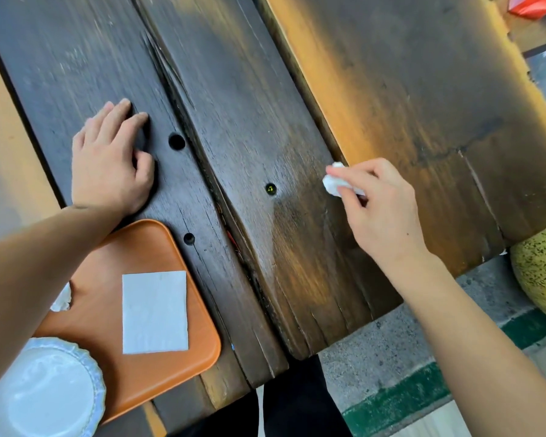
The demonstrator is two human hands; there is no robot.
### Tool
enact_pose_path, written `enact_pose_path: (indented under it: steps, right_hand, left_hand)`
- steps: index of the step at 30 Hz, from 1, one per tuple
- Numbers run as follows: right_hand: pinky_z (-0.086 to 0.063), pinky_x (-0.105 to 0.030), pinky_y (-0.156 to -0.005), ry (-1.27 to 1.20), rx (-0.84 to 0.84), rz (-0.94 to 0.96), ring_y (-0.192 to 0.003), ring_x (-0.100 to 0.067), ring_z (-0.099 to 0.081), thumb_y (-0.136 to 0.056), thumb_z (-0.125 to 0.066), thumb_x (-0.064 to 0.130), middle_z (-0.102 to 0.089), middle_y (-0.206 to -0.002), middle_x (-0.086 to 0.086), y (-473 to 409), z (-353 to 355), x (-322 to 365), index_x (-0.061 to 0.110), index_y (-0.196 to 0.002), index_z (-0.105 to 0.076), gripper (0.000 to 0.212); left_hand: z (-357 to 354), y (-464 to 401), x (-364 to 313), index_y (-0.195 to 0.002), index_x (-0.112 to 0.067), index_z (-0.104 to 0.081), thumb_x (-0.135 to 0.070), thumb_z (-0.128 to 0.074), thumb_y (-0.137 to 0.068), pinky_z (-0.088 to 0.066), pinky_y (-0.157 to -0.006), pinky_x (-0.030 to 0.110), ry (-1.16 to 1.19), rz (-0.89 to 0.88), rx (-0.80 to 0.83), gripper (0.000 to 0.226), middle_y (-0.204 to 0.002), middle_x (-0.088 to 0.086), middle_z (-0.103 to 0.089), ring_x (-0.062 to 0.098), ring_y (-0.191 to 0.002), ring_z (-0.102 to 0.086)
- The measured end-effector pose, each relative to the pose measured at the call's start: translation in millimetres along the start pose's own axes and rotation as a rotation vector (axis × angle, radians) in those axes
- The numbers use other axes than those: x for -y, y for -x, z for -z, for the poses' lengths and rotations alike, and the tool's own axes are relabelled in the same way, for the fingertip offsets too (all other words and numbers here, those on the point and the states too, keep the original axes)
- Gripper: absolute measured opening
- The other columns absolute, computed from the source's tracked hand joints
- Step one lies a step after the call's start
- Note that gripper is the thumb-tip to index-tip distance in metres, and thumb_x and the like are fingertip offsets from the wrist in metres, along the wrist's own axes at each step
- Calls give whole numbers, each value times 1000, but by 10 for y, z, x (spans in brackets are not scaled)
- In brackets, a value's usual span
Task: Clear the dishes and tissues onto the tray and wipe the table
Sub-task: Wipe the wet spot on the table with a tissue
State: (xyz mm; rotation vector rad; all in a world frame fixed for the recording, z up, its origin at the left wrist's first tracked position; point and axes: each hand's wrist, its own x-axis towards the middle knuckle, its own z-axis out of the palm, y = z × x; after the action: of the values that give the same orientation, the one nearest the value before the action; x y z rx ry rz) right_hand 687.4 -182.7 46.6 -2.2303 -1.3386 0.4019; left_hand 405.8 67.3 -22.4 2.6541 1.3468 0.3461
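Observation:
My right hand [377,209] pinches a crumpled white tissue [334,183] just above the dark wooden table [249,105], near its middle right. My left hand [110,162] rests flat on the table's left plank, fingers spread and holding nothing. An orange tray [114,266] sits at the near left corner. On it lie a flat folded white tissue [155,312], a white ridged plate [41,392] at the bottom left, and a crumpled tissue [62,299] mostly hidden behind my left forearm.
The table's planks have round holes [177,141] and a long crack down the middle. A speckled yellow-green object [542,272] sits past the right edge. Something red [533,4] shows at the top right. Grey pavement with a green stripe [391,402] lies below.

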Motion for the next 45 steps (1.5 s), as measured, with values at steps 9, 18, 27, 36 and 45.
enact_pose_path:
  steps: [9, 18, 27, 36, 45]
  right_hand:
    - [-41, -40, -64, 295, 70, 455, -83, -32, -54, -87, -53, -3, -61, -88, -14, -155, -565, 223, 3, -110, -70, 29]
    - [-36, -36, -71, 302, 415, 749, -90, -26, -51, -92, -37, -2, -53, -101, -6, 998, -314, 31, 3, -121, -64, 40]
    - [-52, -33, -63, 258, 569, 728, -80, -21, -57, -95, -20, 1, -64, -86, 0, 1719, -47, -165, 14, -112, -66, 51]
    - [-46, -42, -73, 133, -51, 276, -95, -29, -57, -90, -58, 1, -68, -102, -12, -119, -265, -135, 5, -113, -72, 27]
    - [-43, -42, -71, 200, 69, 442, -95, -31, -59, -84, -56, -6, -69, -104, -8, -345, -347, -182, 9, -115, -71, 37]
  left_hand:
    - [7, 6, -1, -142, -15, -50, -23, -43, -87, -25, -117, 42, -1, 4, 2, 56, -158, 9, -42, 30, -148, -32]
    - [44, 3, -21, -142, -15, -50, -23, -43, -86, -25, -117, 43, 2, 9, 14, 57, -158, 8, -41, 30, -149, -32]
    - [41, 1, -9, -142, -15, -50, -23, -43, -87, -26, -118, 46, 6, 5, 13, 57, -158, 8, -41, 30, -149, -32]
    - [18, 8, -14, -142, -15, -50, -21, -43, -84, -27, -117, 45, -18, 14, 7, 59, -158, 8, -41, 30, -149, -32]
    - [-6, -16, 13, -141, -16, -51, -22, -42, -84, -25, -118, 43, -8, 6, 1, 58, -158, 8, -42, 30, -149, -33]
